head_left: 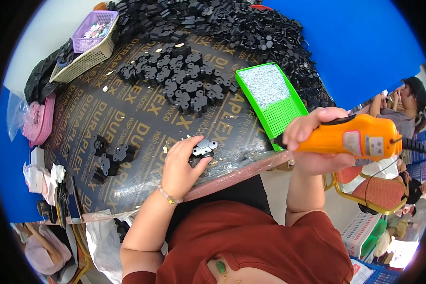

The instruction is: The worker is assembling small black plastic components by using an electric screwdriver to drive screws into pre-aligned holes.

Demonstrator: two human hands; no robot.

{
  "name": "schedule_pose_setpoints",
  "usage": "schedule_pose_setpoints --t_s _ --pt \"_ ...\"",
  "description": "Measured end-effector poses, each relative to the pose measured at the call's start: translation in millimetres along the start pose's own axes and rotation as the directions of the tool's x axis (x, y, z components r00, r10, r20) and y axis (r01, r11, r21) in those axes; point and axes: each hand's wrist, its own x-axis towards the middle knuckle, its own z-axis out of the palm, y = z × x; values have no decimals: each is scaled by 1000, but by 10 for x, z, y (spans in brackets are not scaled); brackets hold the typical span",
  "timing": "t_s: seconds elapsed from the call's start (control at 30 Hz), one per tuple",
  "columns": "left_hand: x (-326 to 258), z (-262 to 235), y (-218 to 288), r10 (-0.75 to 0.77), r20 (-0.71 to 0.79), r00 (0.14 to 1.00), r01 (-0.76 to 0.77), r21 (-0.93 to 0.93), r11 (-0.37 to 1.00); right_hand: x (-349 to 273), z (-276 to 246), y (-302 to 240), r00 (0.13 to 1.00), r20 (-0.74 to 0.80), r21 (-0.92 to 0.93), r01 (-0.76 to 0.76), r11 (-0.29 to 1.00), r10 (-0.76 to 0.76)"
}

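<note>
My left hand (181,163) is closed around a small part with a grey top and holes (205,146), pressed down on the table near its front edge. In my right hand (312,137) is an orange electric screwdriver (371,138) with a black cord, lying level and pointing left. Its dark tip reaches the near end of a green perforated tray (277,124). Small silvery screws (262,85) cover the far half of that tray. Beyond my left hand stands a cluster of black plastic parts (184,80).
A large heap of black pieces (213,23) fills the table's far side. Several black parts (111,158) stand at the left. Purple (87,45) and cream (75,71) baskets sit far left, a pink one (45,120) nearer. Other people sit right and lower left.
</note>
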Motion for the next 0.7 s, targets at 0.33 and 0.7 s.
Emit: schedule_pose_setpoints --t_s 0.33,0.7 --pt "10 -26 -35 2 15 1000 -2 -21 1000 127 674 483 923 123 10 -370 929 366" --pt "-5 -22 -48 -21 47 999 23 -32 999 26 656 742 885 174 79 -450 890 432"
